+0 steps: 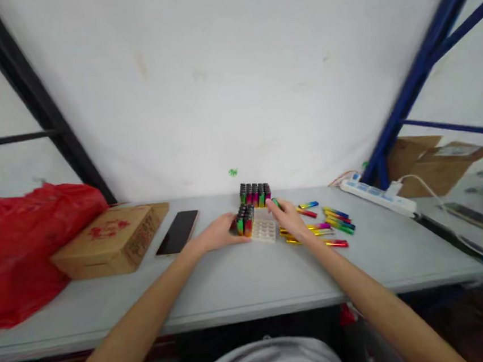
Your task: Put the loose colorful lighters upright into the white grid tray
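Note:
A clear plastic tray (264, 230) with rows of slots lies on the table, its left part filled with upright, black-topped lighters (244, 221). My left hand (221, 231) grips the left end of that tray, thumb at the front and fingers behind. Over the tray's right side, my right hand (286, 215) is closed around a green lighter (276, 202), mostly hidden by the fingers. Behind the tray stands a full block of colourful lighters (255, 194). Several shiny loose lighters (339, 218) lie to the right of my right hand.
On the left are a black phone (178, 232), a cardboard box (110, 239) and a red plastic bag (30, 247). A white power strip (377, 196) with a cable lies at the right, near a blue metal frame (407, 85). The table's front edge (254, 314) runs below my forearms.

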Motion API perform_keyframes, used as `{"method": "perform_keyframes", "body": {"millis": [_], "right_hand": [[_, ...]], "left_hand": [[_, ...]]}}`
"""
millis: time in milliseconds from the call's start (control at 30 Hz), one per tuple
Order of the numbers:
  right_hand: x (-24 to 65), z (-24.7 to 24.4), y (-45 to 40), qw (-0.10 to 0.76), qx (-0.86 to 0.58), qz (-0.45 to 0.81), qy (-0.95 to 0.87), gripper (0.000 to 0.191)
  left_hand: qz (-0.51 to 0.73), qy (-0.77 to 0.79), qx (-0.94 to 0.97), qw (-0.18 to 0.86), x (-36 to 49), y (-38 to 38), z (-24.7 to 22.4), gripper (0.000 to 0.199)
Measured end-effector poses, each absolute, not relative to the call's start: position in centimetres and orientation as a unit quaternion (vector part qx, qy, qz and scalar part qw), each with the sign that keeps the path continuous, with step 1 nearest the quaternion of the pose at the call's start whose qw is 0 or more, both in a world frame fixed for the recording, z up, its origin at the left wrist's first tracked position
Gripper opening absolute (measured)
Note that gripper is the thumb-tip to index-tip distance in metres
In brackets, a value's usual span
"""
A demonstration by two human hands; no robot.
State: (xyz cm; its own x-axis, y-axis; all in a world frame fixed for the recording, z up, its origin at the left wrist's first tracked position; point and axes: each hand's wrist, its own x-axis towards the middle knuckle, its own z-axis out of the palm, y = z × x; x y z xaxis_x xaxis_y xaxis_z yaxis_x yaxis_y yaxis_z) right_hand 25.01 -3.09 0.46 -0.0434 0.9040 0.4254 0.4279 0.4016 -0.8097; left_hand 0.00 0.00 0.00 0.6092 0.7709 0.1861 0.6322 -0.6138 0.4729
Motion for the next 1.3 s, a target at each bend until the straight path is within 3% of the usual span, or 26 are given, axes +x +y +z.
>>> {"method": "perform_keyframes", "body": {"millis": [133,367,767,900,1300], "right_hand": [[24.6,0.2,-3.4,0.482,-0.528,0.205,-0.668,0.057],[24.7,0.2,-3.4,0.484,-0.532,0.144,-0.679,0.041],[24.8,0.3,-3.5,0.447,-0.449,0.168,-0.755,0.04],[25.0,0.1,-3.1,0.403,-0.468,0.084,-0.782,0.04],[25.2,-1.5,-1.0,0.342,-0.466,0.045,-0.815,0.031]], "left_hand": [[0.193,0.401,0.878,0.175,-0.2,0.2,-0.4,0.064],[0.18,0.402,0.885,0.153,-0.2,0.2,-0.2,0.063],[0.175,0.405,0.886,0.144,-0.2,0.0,0.0,0.063],[0.182,0.405,0.883,0.151,-0.2,0.0,-0.1,0.063],[0.183,0.394,0.888,0.148,-0.3,0.3,-0.3,0.061]]}}
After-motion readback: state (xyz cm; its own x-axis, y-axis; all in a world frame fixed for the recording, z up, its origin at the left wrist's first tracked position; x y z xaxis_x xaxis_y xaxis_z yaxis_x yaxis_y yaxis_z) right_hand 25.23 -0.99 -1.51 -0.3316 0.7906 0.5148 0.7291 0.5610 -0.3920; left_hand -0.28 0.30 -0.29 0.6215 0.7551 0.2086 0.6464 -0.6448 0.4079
